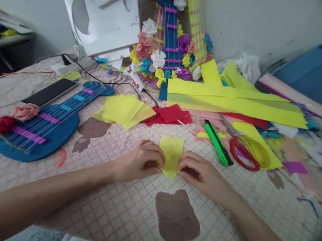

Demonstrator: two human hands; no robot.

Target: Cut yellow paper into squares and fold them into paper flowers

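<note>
A small piece of yellow crepe paper stands between my two hands, its near edge drawn down and narrowed toward me. My left hand pinches its lower left corner between thumb and fingers. At the opposite corner my right hand holds the paper in the same kind of pinch. Just beyond them lies a stack of yellow paper squares, with red paper squares beside it. A green utility knife and red and yellow-handled scissors rest to the right of my right hand.
A blue toy guitar with paper roses lies at left, near a phone. A glue gun trails its cord behind the squares. Long yellow strips and scraps cover the right. Decorated guitars lean on the wall.
</note>
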